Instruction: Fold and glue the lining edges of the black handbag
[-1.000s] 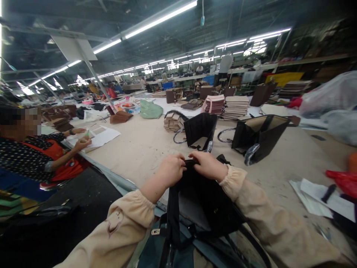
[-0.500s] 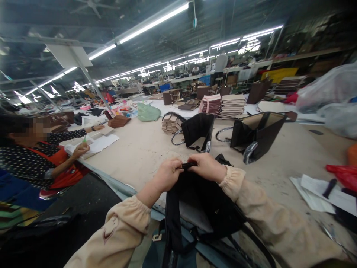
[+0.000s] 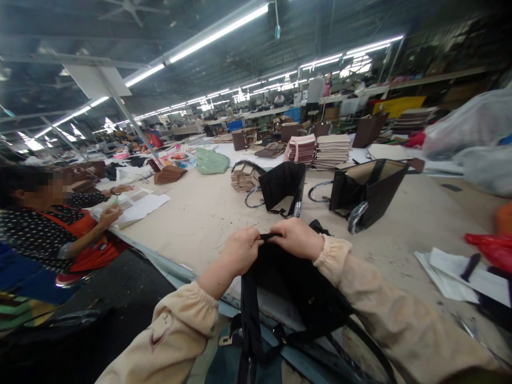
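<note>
A black bag [image 3: 320, 298] hangs open at the near table edge, its upper rim pinched between both hands. My left hand [image 3: 242, 248] grips the rim from the left, fingers closed. Close beside it, my right hand [image 3: 298, 239] pinches the same rim, with a small gap between the two hands. The bag's handles dangle low near the edge. Beyond my hands, a small black bag [image 3: 283, 186] and a larger black bag [image 3: 372, 192] stand open on the table, with plastic-wrapped handles.
Table [image 3: 192, 213] holds a bundle of beige pieces [image 3: 244, 177], stacked panels [image 3: 332, 152] and a green plastic bag [image 3: 212, 161]. White papers [image 3: 452, 272] and scissors [image 3: 472, 330] lie right. A person in an orange apron [image 3: 86, 234] sits left.
Both hands keep their hold on the rim, and the black bag's body has shifted slightly. The person at the left has drawn their hands back a little over the papers.
</note>
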Available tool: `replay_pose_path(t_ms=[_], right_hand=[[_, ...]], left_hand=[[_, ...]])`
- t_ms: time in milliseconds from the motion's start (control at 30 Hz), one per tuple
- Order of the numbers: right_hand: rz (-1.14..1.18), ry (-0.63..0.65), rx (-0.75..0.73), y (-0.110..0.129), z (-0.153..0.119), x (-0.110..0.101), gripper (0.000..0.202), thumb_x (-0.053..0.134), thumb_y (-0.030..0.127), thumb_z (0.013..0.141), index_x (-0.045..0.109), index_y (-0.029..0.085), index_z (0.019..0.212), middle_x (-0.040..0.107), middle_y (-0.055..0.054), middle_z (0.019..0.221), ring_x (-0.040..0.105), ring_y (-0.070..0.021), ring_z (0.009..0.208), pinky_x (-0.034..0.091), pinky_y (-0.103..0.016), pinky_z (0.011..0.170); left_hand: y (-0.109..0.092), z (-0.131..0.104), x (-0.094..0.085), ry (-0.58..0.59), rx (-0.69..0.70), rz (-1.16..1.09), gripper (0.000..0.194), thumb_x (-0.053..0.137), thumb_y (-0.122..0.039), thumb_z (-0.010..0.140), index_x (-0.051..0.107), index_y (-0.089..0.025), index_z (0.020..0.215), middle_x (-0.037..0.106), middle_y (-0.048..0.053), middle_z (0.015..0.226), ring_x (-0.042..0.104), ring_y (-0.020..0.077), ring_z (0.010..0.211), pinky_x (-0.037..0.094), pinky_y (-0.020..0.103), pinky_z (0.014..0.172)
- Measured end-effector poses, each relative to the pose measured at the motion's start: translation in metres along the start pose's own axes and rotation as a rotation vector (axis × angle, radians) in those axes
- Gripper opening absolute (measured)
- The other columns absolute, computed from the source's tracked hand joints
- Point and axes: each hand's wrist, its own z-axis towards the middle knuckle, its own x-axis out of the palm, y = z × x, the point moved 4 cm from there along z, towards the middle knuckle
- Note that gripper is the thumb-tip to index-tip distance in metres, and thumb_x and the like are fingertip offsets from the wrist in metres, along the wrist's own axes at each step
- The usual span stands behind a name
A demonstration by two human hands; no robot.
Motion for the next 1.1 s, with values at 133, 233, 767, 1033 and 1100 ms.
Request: replay_pose_path(t_ms=[133, 233, 767, 1033, 1100], right_hand=[[-0.072, 0.009, 0.001, 0.0008, -0.0002, -0.0005, 0.022, 0.054, 0.033, 0.085, 0.068, 0.019, 0.074, 0.067, -0.003, 0.072, 0.057, -0.0144, 0.068, 0.031, -0.023, 0.059], [-0.107, 0.014, 0.004, 0.0014, 0.0008, 0.0005, 0.023, 0.053, 0.033, 0.085, 0.067, 0.019, 0.074, 0.067, -0.003, 0.072, 0.057, -0.0147, 0.068, 0.030, -0.024, 0.058], [-0.124, 0.035, -0.032, -0.0013, 0.0010, -0.0027, 0.029, 0.050, 0.036, 0.086, 0.066, 0.017, 0.070, 0.064, -0.003, 0.066, 0.056, -0.0137, 0.064, 0.029, -0.024, 0.057], [-0.149, 0.046, -0.041, 0.0017, 0.0023, -0.0016, 0.029, 0.049, 0.034, 0.087, 0.066, 0.017, 0.071, 0.065, -0.004, 0.068, 0.057, -0.0149, 0.065, 0.030, -0.024, 0.058], [-0.141, 0.036, -0.050, 0.0012, 0.0025, -0.0009, 0.029, 0.049, 0.035, 0.086, 0.065, 0.017, 0.070, 0.065, -0.004, 0.068, 0.057, -0.0149, 0.065, 0.030, -0.024, 0.058]], left_hand=[[-0.0011, 0.0022, 0.0016, 0.009, -0.021, 0.032, 0.012, 0.053, -0.020, 0.080, 0.055, -0.017, 0.068, 0.059, 0.001, 0.070, 0.053, 0.0141, 0.067, 0.036, 0.025, 0.061], [0.0002, 0.0021, 0.0012, 0.004, -0.033, -0.001, 0.013, 0.054, -0.021, 0.079, 0.056, -0.018, 0.067, 0.060, 0.001, 0.069, 0.054, 0.0139, 0.066, 0.037, 0.024, 0.062], [0.0019, 0.0013, -0.0020, -0.076, -0.081, -0.212, 0.011, 0.060, -0.017, 0.073, 0.060, -0.017, 0.061, 0.065, -0.001, 0.071, 0.057, 0.0121, 0.070, 0.041, 0.022, 0.066], [-0.0018, 0.0016, -0.0026, -0.031, -0.005, 0.022, 0.015, 0.055, -0.022, 0.078, 0.056, -0.018, 0.064, 0.059, 0.000, 0.063, 0.052, 0.0125, 0.060, 0.031, 0.024, 0.057], [-0.0018, 0.0014, -0.0025, -0.024, -0.006, 0.061, 0.014, 0.054, -0.022, 0.079, 0.055, -0.018, 0.066, 0.060, 0.000, 0.065, 0.052, 0.0132, 0.062, 0.031, 0.024, 0.057]])
